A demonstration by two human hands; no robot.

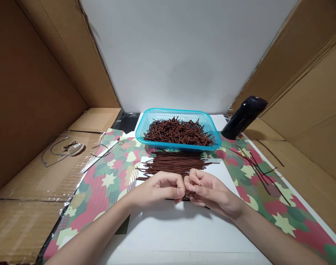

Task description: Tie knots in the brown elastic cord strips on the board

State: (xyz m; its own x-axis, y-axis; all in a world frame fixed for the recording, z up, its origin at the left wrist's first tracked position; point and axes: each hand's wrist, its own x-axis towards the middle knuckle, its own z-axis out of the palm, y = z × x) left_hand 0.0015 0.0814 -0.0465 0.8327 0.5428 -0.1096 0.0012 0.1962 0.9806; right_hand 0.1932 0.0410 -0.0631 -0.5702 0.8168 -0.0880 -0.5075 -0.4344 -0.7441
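Note:
My left hand (159,188) and my right hand (209,191) meet over a white sheet (179,228), fingers curled and pinched together on a brown cord (186,194) between them. Just beyond my fingertips lies a flat bundle of straight brown cords (175,164). Behind it stands a turquoise plastic basket (146,127) heaped with short brown cord pieces (179,133).
A few loose brown cords (256,167) lie on the patterned mat (107,180) at the right. A black device (244,117) leans at the back right. At the left are a white pen-like tool (98,158), a small oval object (75,148) and cardboard walls (30,92).

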